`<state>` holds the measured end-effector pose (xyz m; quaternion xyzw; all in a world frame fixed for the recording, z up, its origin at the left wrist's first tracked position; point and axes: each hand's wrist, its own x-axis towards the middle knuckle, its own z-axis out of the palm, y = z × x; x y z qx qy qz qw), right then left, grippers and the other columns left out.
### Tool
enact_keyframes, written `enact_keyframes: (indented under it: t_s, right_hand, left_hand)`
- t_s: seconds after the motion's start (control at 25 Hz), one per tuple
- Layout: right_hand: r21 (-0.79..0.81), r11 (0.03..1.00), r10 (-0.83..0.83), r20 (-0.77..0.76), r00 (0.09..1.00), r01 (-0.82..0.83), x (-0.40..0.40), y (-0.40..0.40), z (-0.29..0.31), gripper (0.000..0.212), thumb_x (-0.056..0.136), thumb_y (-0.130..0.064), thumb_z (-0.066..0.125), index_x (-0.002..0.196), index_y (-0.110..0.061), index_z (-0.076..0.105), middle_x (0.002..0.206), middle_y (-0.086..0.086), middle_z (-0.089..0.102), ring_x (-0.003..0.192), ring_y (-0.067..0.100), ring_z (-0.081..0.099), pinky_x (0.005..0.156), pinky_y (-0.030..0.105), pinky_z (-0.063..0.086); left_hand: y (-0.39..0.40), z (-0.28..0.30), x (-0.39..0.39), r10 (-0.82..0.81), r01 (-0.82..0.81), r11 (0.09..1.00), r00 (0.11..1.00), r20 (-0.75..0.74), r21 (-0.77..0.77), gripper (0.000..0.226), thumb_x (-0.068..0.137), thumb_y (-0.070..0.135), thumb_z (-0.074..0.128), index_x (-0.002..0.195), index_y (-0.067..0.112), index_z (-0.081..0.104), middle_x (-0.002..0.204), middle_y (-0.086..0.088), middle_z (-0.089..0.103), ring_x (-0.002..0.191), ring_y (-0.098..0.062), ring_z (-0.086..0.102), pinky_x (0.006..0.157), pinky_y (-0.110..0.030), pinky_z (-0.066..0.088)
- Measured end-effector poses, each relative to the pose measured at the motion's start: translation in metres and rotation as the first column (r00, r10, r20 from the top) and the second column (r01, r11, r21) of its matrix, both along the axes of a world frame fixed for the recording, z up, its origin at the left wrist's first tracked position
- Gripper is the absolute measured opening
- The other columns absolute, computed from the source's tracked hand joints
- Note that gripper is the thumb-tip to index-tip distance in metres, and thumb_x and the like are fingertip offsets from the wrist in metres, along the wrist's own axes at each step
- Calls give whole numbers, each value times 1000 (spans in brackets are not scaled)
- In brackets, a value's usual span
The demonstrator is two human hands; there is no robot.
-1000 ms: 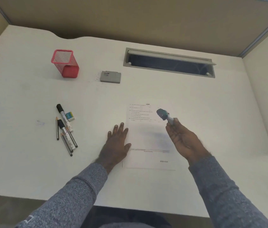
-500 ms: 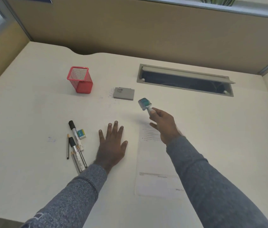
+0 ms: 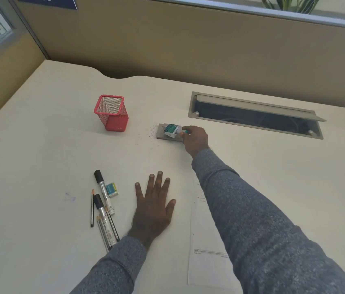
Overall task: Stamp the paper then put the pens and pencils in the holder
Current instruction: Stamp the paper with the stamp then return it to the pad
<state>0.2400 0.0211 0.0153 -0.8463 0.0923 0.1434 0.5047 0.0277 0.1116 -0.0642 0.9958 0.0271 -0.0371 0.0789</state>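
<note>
My right hand [image 3: 195, 139] is stretched far forward, gripping a teal and white stamp [image 3: 171, 130] whose head rests over the grey ink pad [image 3: 160, 132]. My left hand [image 3: 153, 205] lies flat on the desk with fingers spread, holding nothing. The white paper [image 3: 204, 240] lies near me, mostly hidden under my right sleeve. A red mesh holder [image 3: 111, 112] stands upright to the left of the pad. Several pens, pencils and markers [image 3: 103, 206] lie in a loose bunch left of my left hand.
A small teal and yellow eraser [image 3: 111, 188] sits beside the markers. A long open cable slot [image 3: 254, 115] is set into the desk at the back right. Beige partition walls close the desk's back and left sides.
My right hand has carried the stamp from above the paper forward and left to the ink pad. The left hand slid off the paper's edge. The view has tilted up.
</note>
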Motion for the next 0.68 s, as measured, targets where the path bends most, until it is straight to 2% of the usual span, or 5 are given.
enact_keyframes:
  t_s: [0.2, 0.36, 0.48, 0.6, 0.68]
  right_hand:
    - [-114, 993, 40, 11, 999, -38, 9, 6, 2, 32, 91, -16, 63, 123, -12, 62, 130, 9, 51, 115, 24, 53, 80, 21, 39]
    - [-185, 980, 78, 40, 996, -70, 11, 3, 1, 36, 90, -20, 64, 125, -14, 61, 132, 7, 53, 118, 24, 51, 92, 25, 37]
    - [-168, 982, 96, 67, 993, -84, 11, -5, -2, 37, 90, -25, 62, 126, -17, 59, 133, 3, 52, 120, 22, 49, 93, 25, 35]
    - [-141, 990, 39, 131, 991, -20, 5, -12, 2, 33, 93, -29, 57, 125, -20, 59, 134, 1, 49, 118, 18, 48, 91, 24, 31]
    - [-156, 988, 17, 219, 976, 17, -9, -14, 8, 28, 94, -30, 54, 120, -23, 60, 131, -1, 49, 107, 12, 48, 89, 23, 33]
  left_hand:
    - [2, -1, 1, -2, 2, 1000, 1000, 6, -29, 62, 95, 47, 32, 151, 18, 26, 162, -7, 13, 149, -28, 10, 114, -64, 10]
    - [1, 0, 1, -6, 6, 999, 1000, 2, -37, 63, 95, 47, 32, 151, 18, 26, 162, -7, 13, 149, -27, 9, 114, -63, 8]
    - [1, 2, 3, -15, 14, 999, 1000, -8, -48, 62, 95, 47, 31, 150, 18, 29, 161, -7, 16, 149, -28, 12, 113, -63, 8]
    - [1, 5, 4, -9, 8, 997, 1000, -15, -74, 62, 95, 46, 30, 150, 18, 26, 162, -7, 12, 149, -28, 9, 114, -63, 7]
    - [3, 11, 3, 2, -3, 993, 1000, -7, -117, 62, 95, 45, 28, 151, 19, 22, 163, -4, 5, 150, -26, 1, 116, -59, 5]
